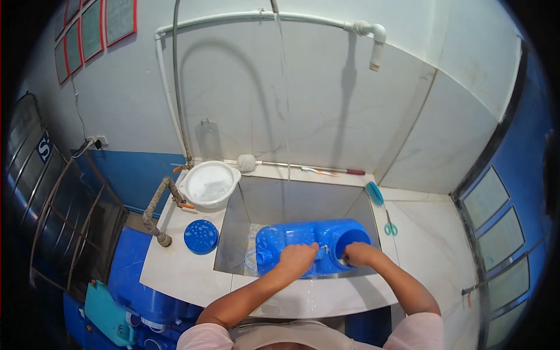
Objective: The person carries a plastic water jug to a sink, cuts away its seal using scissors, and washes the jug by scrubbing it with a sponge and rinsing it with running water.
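A blue plastic water container (pixel 297 233) lies on its side in the sink (pixel 233 233), its wide round opening facing right. My left hand (pixel 298 259) is closed on the middle of the container, seemingly at its handle; the fingertips are partly hidden. At the opening, my right hand (pixel 359 255) has its fingers curled inside the rim. Something pale shows by those fingers, too small to make out. On the counter left of the sink sits a blue round lid (pixel 201 236) covered in suds.
A white basin (pixel 210 184) of foamy water stands behind the lid. Along the back ledge lie a long-handled round brush (pixel 247 163) and a toothbrush (pixel 318 171). Right of the sink are a teal brush (pixel 374 193) and green-handled scissors (pixel 390 227). A rusty pipe (pixel 156 204) rises at left.
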The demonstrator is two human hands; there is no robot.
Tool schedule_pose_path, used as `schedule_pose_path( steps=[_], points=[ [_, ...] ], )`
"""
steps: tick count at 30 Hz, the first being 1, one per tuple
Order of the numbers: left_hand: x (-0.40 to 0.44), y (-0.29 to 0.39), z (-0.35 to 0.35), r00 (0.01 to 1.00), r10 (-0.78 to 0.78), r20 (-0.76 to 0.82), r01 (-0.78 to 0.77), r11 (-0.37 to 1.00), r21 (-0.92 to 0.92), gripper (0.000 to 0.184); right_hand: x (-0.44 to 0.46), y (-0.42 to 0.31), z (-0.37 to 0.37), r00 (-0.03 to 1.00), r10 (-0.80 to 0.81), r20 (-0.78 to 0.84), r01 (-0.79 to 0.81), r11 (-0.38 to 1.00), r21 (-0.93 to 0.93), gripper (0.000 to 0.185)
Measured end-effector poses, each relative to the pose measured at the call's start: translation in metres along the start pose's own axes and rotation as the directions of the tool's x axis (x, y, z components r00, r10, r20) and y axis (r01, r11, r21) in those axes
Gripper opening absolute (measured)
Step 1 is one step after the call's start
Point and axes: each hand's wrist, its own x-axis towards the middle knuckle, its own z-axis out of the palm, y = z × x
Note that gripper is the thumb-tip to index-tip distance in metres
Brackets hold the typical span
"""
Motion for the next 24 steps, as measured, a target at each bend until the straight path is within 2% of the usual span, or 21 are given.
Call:
schedule_pose_path(
  steps=[1, 3, 4, 6, 7, 8, 9, 11, 12, 13, 14, 15, 16, 17, 19, 20, 22, 24],
  points=[
    [0.005, -0.016, 0.001, 1.000, -0.011, -0.013, 0.011, 1.000, 0.002, 0.019, -0.007, -0.016, -0.022, 0.981, 0.079, -0.179, -0.098, 0.990, -0.098, 0.017],
    [0.011, -0.049, 0.002, 0.987, -0.118, -0.111, 0.110, 0.991, -0.079, 0.028, -0.006, -0.045, -0.070, 0.888, -0.014, -0.460, 0.005, 1.000, -0.022, 0.016],
    [0.013, -0.061, 0.004, 0.986, -0.121, -0.116, 0.112, 0.991, -0.078, 0.028, 0.010, -0.057, -0.086, 0.825, -0.090, -0.558, 0.117, 0.993, 0.013, 0.016],
    [0.015, -0.079, 0.010, 0.953, -0.271, -0.137, 0.241, 0.950, -0.200, 0.034, 0.055, -0.089, -0.104, 0.636, -0.218, -0.740, 0.391, 0.918, 0.065, 0.016],
    [0.014, -0.082, 0.011, 0.945, -0.279, -0.170, 0.242, 0.947, -0.211, 0.034, 0.088, -0.108, -0.111, 0.601, -0.268, -0.753, 0.468, 0.882, 0.059, 0.017],
    [0.017, -0.086, 0.012, 0.942, -0.287, -0.176, 0.250, 0.946, -0.207, 0.034, 0.122, -0.128, -0.120, 0.657, -0.299, -0.692, 0.478, 0.875, 0.076, 0.020],
    [0.022, -0.091, 0.014, 0.939, -0.320, -0.129, 0.277, 0.921, -0.273, 0.038, 0.149, -0.152, -0.127, 0.634, -0.299, -0.713, 0.559, 0.815, 0.155, 0.020],
    [0.030, -0.104, 0.032, 0.933, -0.352, -0.079, 0.308, 0.890, -0.337, 0.041, 0.229, -0.172, -0.126, 0.475, -0.423, -0.772, 0.690, 0.724, 0.028, 0.020],
    [0.036, -0.117, 0.051, 0.915, -0.335, -0.224, 0.239, 0.899, -0.367, 0.045, 0.246, -0.164, -0.132, 0.471, -0.423, -0.774, 0.694, 0.720, 0.028, 0.020],
    [0.039, -0.128, 0.056, 0.876, -0.316, -0.363, 0.168, 0.907, -0.386, 0.048, 0.259, -0.156, -0.140, 0.617, -0.326, -0.716, 0.617, 0.766, 0.182, 0.019],
    [0.042, -0.139, 0.063, 0.877, -0.320, -0.358, 0.174, 0.907, -0.383, 0.048, 0.271, -0.146, -0.147, 0.748, -0.224, -0.624, 0.511, 0.795, 0.327, 0.018],
    [0.043, -0.146, 0.065, 0.855, -0.452, -0.255, 0.281, 0.816, -0.505, 0.048, 0.286, -0.124, -0.151, 0.818, -0.056, -0.573, 0.477, 0.624, 0.619, 0.016],
    [0.046, -0.149, 0.066, 0.816, -0.563, -0.135, 0.380, 0.696, -0.609, 0.048, 0.294, -0.098, -0.158, 0.883, 0.086, -0.462, 0.401, 0.377, 0.835, 0.014],
    [0.044, -0.136, 0.036, 0.768, -0.635, 0.088, 0.487, 0.489, -0.724, 0.047, 0.286, -0.078, -0.168, 0.901, 0.136, -0.412, 0.335, 0.384, 0.860, 0.011],
    [0.048, -0.142, 0.037, 0.752, -0.652, 0.099, 0.470, 0.425, -0.774, 0.048, 0.276, -0.048, -0.176, 0.916, 0.190, -0.354, 0.261, 0.388, 0.884, 0.009],
    [0.049, -0.146, 0.037, 0.737, -0.668, 0.104, 0.448, 0.368, -0.815, 0.049, 0.276, -0.038, -0.177, 0.926, 0.162, -0.341, 0.247, 0.422, 0.872, 0.008],
    [0.054, -0.156, 0.044, 0.710, -0.690, 0.139, 0.488, 0.340, -0.804, 0.053, 0.267, -0.039, -0.182, 0.936, 0.134, -0.325, 0.235, 0.450, 0.862, 0.008],
    [0.059, -0.164, 0.049, 0.605, -0.786, 0.126, 0.478, 0.232, -0.847, 0.055, 0.259, -0.038, -0.186, 0.967, 0.142, -0.209, 0.094, 0.565, 0.820, 0.009]
  ],
)
